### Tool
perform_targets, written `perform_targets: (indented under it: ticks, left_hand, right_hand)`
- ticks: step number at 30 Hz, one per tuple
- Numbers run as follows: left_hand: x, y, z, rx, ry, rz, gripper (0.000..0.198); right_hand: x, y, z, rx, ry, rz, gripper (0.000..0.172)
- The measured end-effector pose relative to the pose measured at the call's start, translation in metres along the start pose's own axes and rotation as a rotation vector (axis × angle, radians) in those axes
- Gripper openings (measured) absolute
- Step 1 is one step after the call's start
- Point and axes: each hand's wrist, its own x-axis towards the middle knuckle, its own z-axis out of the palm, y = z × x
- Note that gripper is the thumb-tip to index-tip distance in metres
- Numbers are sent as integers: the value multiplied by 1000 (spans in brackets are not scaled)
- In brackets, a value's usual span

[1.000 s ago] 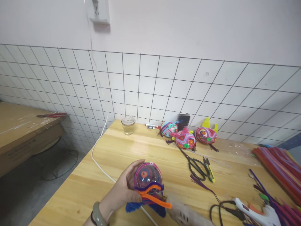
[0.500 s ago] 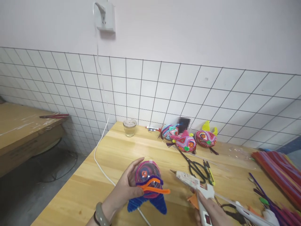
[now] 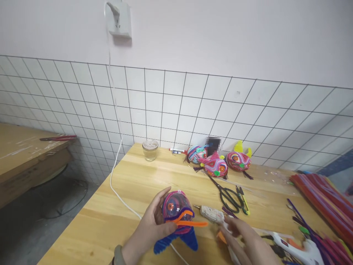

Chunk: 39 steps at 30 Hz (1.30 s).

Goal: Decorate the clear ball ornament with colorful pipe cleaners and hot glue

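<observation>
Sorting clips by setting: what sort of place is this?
Probably a craft workshop: the right hand grips a hot glue gun, with striped fish-shaped ornaments and a bundle of what look like pipe cleaners on the table.

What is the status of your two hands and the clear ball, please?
Left hand holding the clear ball. Right hand on glue gun, nozzle pointed toward the ball. Orange strip jutting out near the nozzle; black scissors beyond the gun.
</observation>
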Motion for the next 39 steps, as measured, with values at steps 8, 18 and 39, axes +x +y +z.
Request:
perform_targets:
  ticks: [8,18,39]
  left_hand:
    - [-2,-8,2,80,-65,-4,77]
    - [-1,-12,0,49,-80,-22,80]
    - [-6,-13,2,71,-96,1,73]
  right_hand:
    - [29,-78,-4,112,55,-404,17]
    - [30,-79,9,154,76,-349,26]
    - [29,-87,16,184,58,-158,18]
